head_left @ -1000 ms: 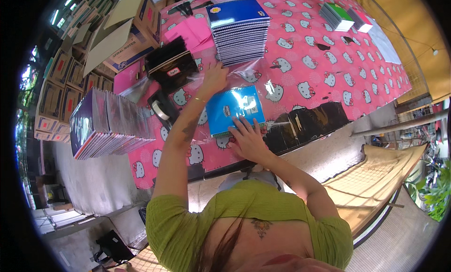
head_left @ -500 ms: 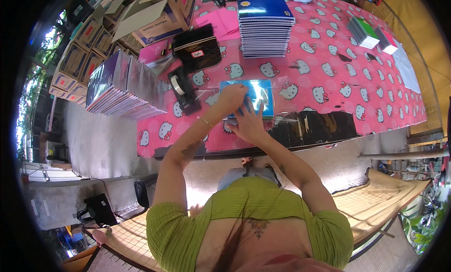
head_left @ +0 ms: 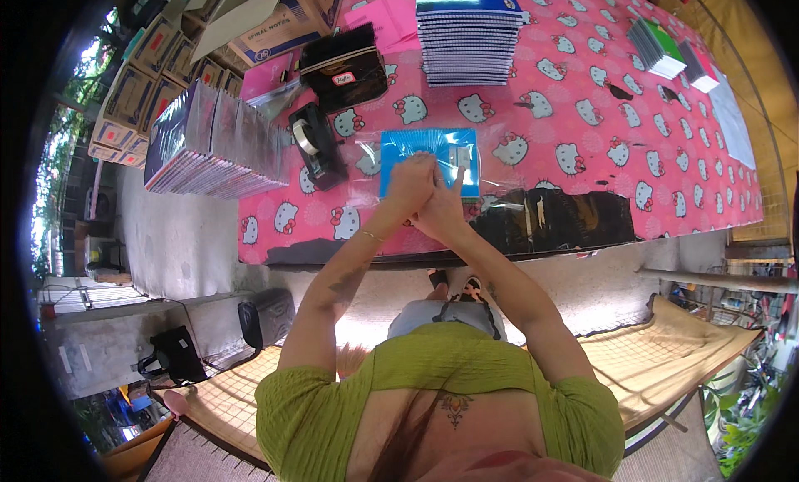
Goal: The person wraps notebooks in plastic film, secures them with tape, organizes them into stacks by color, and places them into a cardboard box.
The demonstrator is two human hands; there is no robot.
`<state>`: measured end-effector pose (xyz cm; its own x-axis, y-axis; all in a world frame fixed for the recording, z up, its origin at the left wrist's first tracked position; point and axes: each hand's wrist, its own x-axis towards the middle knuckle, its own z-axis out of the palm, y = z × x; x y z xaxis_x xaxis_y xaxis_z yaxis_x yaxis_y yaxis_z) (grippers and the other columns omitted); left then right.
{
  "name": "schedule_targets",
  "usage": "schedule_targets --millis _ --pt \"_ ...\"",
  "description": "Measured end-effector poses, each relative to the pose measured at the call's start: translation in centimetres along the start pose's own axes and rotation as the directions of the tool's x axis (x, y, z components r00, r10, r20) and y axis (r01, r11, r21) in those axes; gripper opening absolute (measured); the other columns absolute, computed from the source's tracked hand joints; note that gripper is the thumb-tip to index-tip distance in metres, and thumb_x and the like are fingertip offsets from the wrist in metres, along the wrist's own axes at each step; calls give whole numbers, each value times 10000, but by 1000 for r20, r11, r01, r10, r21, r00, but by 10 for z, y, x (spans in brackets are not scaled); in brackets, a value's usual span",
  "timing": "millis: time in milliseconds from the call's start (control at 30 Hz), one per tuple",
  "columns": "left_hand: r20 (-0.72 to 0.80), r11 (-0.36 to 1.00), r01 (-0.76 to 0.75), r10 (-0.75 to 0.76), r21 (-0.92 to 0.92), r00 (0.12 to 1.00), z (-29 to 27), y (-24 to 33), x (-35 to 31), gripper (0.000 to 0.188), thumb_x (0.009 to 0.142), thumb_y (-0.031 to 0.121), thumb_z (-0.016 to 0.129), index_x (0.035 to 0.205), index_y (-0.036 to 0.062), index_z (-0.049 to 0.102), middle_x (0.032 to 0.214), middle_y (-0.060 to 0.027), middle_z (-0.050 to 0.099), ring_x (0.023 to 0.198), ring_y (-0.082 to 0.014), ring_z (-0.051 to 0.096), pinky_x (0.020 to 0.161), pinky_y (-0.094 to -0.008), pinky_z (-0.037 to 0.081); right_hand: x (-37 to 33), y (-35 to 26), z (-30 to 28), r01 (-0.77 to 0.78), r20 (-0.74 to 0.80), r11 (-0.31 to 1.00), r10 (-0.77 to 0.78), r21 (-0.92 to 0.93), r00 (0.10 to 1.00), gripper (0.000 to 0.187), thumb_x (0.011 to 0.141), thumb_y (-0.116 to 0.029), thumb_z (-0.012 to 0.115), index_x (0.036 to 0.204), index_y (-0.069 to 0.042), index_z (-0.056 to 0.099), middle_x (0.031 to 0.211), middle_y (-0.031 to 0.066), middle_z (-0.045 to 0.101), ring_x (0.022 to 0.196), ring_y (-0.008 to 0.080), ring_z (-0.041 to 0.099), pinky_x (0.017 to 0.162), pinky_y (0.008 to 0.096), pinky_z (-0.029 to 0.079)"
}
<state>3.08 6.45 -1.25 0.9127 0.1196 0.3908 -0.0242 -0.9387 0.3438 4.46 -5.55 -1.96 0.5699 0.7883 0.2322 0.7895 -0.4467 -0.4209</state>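
In the head view, my curled left hand (head_left: 410, 185) meets my right hand (head_left: 441, 213) over a blue notebook (head_left: 429, 142), which lies on the pink tablecloth (head_left: 583, 170), on the near side of the tall notebook stack (head_left: 466, 53). Whether either hand grips anything, I cannot tell. A black tape dispenser (head_left: 329, 164) sits to the stack's near left; green notebooks (head_left: 660, 47) lie well to its right.

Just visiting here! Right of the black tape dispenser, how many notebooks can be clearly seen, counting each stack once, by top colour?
Light blue notebook: 1
Dark blue-topped stack: 1
Green-topped stack: 1
Pink-topped stack: 1
Total: 4
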Motion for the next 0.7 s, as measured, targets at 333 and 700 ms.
schedule_targets --millis 333,700 --pt "42 992 -99 95 84 995 12 7 8 275 882 56 556 1131 -43 619 1205 -239 635 1135 -376 612 964 -456 498 29 220 -55 -90 -281 712 386 697 879 236 873 -31 617 1107 -15 637 1048 122 654 985 246 640 891 378 501" --pt "4 999 -38 37 37 999 12 -5 -17 339 853 32 551 1174 -72 578 1223 -259 610 1183 -397 569 1043 -447 439 4 82 -95 -7 -244 988 44 151 969 672 734 -341 808 1254 -9 541 1186 133 573 1109 269 552 958 438 435"
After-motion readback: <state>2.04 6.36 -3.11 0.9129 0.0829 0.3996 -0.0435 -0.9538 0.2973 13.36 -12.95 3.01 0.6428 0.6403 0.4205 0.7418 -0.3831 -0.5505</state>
